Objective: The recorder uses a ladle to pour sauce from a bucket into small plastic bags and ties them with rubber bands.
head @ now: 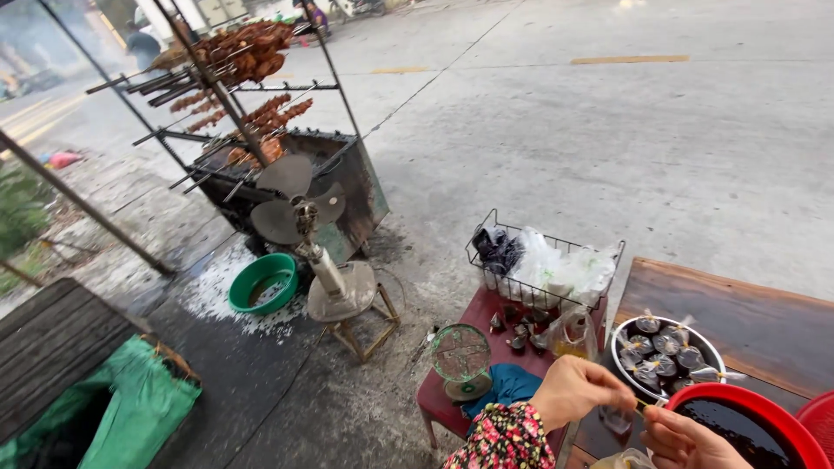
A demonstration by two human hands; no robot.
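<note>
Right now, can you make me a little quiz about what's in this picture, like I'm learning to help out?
1. True or false: the green basin sits on the ground beside the fan.
2. What fills the white bowl on the wooden table? A) small tied bags of dark sauce B) eggs C) rice
3. Fill in: the wire basket of plastic bags sits on a small ____ stool.

Key: 1 true. 2 A. 3 red. Bonus look: the left hand and right hand meet by the red basin of dark liquid, pinching something too small to tell.
</note>
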